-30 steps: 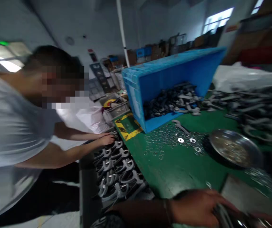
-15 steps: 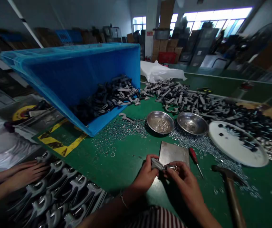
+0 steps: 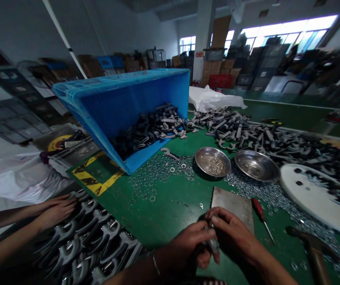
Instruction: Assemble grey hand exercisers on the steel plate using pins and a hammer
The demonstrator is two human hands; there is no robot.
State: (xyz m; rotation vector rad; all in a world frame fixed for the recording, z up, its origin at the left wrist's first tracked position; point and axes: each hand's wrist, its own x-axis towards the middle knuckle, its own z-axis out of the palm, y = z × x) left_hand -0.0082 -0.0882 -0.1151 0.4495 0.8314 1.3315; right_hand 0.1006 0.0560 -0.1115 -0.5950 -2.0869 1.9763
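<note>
Metal part [image 3: 213, 243] sits gripped in the curled left hand [image 3: 194, 240]; the right hand [image 3: 237, 232] bunches alongside, its hold hidden. Beyond the grip stand 2 bowls [image 3: 202, 157]; rightward, 1 screwdriver [image 3: 259, 211].

Left hand [image 3: 198, 242]: blurred
Held piece [image 3: 210, 242]: mostly hidden in the grip
Hammer [image 3: 318, 264]: handle cut off at bottom edge
White tray [image 3: 290, 180]: cropped at right
Bits [image 3: 216, 165]: too small to tell
</note>
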